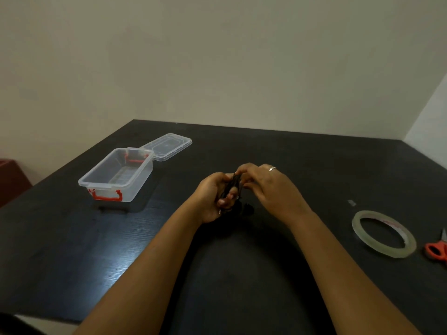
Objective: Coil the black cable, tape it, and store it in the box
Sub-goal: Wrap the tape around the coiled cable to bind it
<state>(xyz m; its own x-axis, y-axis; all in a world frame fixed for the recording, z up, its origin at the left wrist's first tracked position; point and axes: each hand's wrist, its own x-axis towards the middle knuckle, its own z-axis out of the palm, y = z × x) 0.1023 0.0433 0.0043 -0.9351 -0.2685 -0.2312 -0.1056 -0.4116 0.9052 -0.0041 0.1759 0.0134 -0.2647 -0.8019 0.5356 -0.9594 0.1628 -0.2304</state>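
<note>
The black cable (235, 187) is bunched into a small bundle above the middle of the dark table. My left hand (212, 197) grips the bundle from below, fingers curled round it. My right hand (268, 187) pinches the top of the bundle with fingertips; a ring sits on one finger. A plug end of the cable hangs just below the hands. The clear plastic box (116, 175) with red latches stands open at the left, its lid (167, 146) lying behind it. A roll of clear tape (383, 234) lies flat at the right.
Red-handled scissors (437, 250) lie at the far right edge, beside the tape. A small scrap (352, 203) lies on the table (72, 238) above the tape. Walls close off the far side and right corner. A red-brown object (12, 180) stands left of the table.
</note>
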